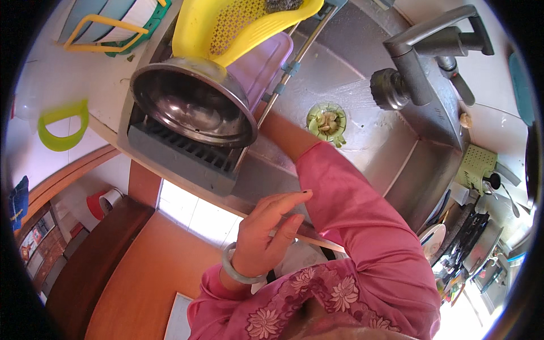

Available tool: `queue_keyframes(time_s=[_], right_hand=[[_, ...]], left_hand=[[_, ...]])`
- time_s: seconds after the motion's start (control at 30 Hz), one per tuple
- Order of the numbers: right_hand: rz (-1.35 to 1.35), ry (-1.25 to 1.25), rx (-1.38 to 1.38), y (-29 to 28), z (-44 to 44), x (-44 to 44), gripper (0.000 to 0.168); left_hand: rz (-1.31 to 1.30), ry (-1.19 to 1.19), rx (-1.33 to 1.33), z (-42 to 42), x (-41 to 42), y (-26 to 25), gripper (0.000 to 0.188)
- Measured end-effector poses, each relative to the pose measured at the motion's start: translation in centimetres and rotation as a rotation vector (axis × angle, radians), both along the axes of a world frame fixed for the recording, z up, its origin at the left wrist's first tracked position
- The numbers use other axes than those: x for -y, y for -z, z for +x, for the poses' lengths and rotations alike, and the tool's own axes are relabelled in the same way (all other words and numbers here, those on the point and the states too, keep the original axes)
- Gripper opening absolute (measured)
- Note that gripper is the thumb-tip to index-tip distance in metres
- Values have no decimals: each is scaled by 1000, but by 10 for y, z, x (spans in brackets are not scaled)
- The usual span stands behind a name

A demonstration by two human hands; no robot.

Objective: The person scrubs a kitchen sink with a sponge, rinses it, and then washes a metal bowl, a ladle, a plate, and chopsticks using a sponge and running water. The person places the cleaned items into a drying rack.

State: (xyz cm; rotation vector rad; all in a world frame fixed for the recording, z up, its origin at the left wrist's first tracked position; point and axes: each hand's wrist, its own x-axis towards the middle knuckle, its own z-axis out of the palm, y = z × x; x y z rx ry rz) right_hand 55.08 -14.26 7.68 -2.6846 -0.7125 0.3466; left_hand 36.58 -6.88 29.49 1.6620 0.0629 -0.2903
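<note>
My left hand (pixel 270 233), with a pale bangle at its wrist, is raised in front of the sink edge. Its fingers are stretched out, the thumb stands apart, and it holds nothing. The fingertips lie close to my right sleeve (pixel 340 187); whether they touch it I cannot tell. My right forearm (pixel 284 136) reaches into the steel sink (pixel 352 63), and the hand itself is hidden behind a tilted steel bowl (pixel 195 106) and the rack. Right of that forearm sits a green sink strainer (pixel 326 122) with pale scraps inside. Water sprays from the faucet head (pixel 387 89).
A yellow colander (pixel 191 25) holding a steel-wool scrubber (pixel 282 5) rests behind the bowl, above a purple tray (pixel 263 63). A metal rail (pixel 280 85) crosses the sink. Plates in a rack (pixel 106 25) stand far left. A green utensil caddy (pixel 476 165) and cookware line the right.
</note>
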Motion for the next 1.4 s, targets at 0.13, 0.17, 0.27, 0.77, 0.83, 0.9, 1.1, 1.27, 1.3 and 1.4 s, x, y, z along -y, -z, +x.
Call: queue_keyframes(time_s=[0.13, 0.17, 0.27, 0.77, 0.83, 0.9, 1.1, 1.27, 1.3, 1.4], right_hand=[[-191, 188, 357, 9, 29, 55, 42], [9, 288, 535, 15, 28, 89, 37], [-120, 51, 249, 16, -13, 148, 42], [35, 38, 370, 9, -38, 264, 36], [96, 640, 405, -1, -42, 323, 34], [-285, 952, 386, -3, -56, 340, 37], [26, 488, 503, 51, -63, 212, 35], [284, 319, 320, 4, -48, 193, 35], [289, 316, 436, 3, -42, 228, 34], [-198, 987, 260, -18, -73, 325, 23]], left_hand=[[-22, 9, -53, -2, 4, 6, 28], [-39, 6, -50, -2, 4, 6, 29], [-79, -28, -34, -1, 9, 11, 29], [2, 32, 7, 16, 19, -1, 30], [-39, -28, -6, 12, 21, -3, 29], [-62, -101, 1, 4, 26, 6, 28], [-41, -14, -136, -15, 35, 8, 30], [18, -74, -23, -12, 37, 2, 28], [0, -97, -10, -13, 37, 1, 28], [-63, -159, -141, -21, 30, 0, 27]])
